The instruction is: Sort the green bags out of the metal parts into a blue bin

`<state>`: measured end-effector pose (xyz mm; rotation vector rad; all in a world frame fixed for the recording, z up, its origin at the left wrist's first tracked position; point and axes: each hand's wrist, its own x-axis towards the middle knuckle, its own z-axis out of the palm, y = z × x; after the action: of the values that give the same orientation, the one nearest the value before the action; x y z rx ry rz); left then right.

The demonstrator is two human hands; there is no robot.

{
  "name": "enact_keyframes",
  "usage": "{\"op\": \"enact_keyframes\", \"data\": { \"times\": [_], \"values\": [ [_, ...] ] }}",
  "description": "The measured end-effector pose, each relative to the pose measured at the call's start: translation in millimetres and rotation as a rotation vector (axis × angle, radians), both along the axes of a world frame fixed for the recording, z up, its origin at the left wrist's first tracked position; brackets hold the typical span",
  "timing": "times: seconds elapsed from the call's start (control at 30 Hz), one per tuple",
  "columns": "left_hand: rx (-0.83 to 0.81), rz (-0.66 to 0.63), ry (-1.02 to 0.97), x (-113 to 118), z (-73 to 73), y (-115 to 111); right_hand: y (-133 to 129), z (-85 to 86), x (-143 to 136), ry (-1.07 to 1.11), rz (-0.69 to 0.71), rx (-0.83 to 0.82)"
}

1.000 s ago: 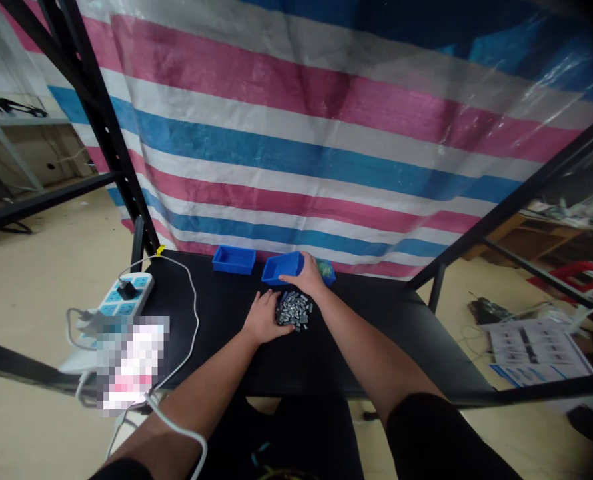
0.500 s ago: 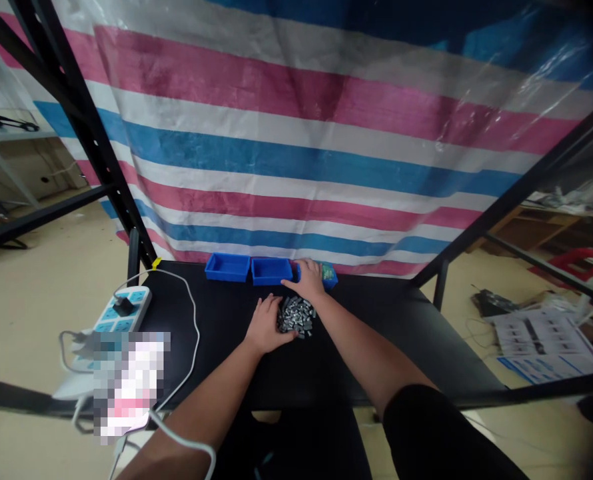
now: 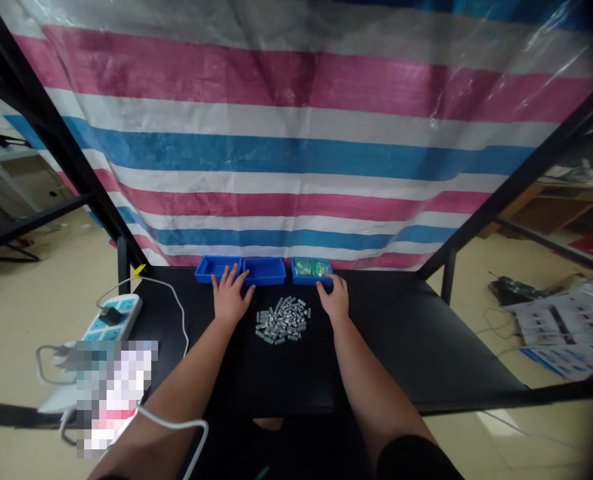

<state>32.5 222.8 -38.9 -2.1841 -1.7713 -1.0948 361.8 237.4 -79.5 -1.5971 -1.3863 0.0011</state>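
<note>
Silvery grey cylindrical pieces (image 3: 282, 321) lie in a loose pile on the black tabletop, between my hands. My left hand (image 3: 230, 301) is open, fingers spread, reaching to the fronts of the left blue bin (image 3: 204, 272) and the middle blue bin (image 3: 265, 272); whether the fingertips touch them is hard to tell. At the front right corner of the right blue bin (image 3: 310, 281) is my right hand (image 3: 335, 301), its thumb and fingers apart and nothing visible in it. That bin contains green and whitish pieces (image 3: 312, 268), too small to name.
On the table's left side sits a white and blue power strip (image 3: 121, 312) with a black plug (image 3: 110, 315). A white cable (image 3: 180, 303) loops over the tabletop beside it. A striped plastic sheet (image 3: 296, 157) hangs behind the bins, between black frame posts (image 3: 481, 227).
My left hand has left the pile's edge and moved forward and left to the bins. My right hand has drawn back from over the right bin, uncovering it. The pile shows fully.
</note>
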Motion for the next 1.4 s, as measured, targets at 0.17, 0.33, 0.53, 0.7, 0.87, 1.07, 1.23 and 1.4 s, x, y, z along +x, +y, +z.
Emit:
{"op": "enact_keyframes", "data": {
  "times": [0.17, 0.33, 0.53, 0.7, 0.87, 1.07, 1.23, 1.4],
  "values": [
    [-0.069, -0.078, 0.045, -13.6, -4.0, 29.6, 1.7, 1.1, 1.9, -0.019, 0.1, -0.045],
    [-0.04, -0.136, 0.067, -15.5, -9.1, 43.0, 1.0, 1.0, 2.2, -0.095, 0.215, -0.064],
    [-0.014, -0.169, 0.063, -16.0, -10.1, 51.1, 0.0, 2.7, 2.4, -0.11, 0.247, -0.099],
    [0.0, -0.18, 0.081, -14.7, -0.8, 44.2, -0.2, 1.8, 1.3, -0.082, 0.252, -0.093],
    [0.011, -0.197, -0.007, 5.5, 6.2, -2.5, -12.2, 0.9, -0.6, 0.064, 0.126, 0.06],
    [-0.276, -0.538, 0.046, 28.1, -12.1, -59.0, -61.6, 16.8, -22.5, -0.013, 0.465, -0.1],
    [-0.34, -0.653, 0.225, 33.5, -22.6, -62.9, -89.9, 26.7, -54.6, -0.3, 0.701, -0.316],
    [-0.336, -0.638, 0.241, 34.5, -27.1, -58.6, -90.0, 23.2, -72.5, -0.462, 0.694, -0.401]
  ]
}}
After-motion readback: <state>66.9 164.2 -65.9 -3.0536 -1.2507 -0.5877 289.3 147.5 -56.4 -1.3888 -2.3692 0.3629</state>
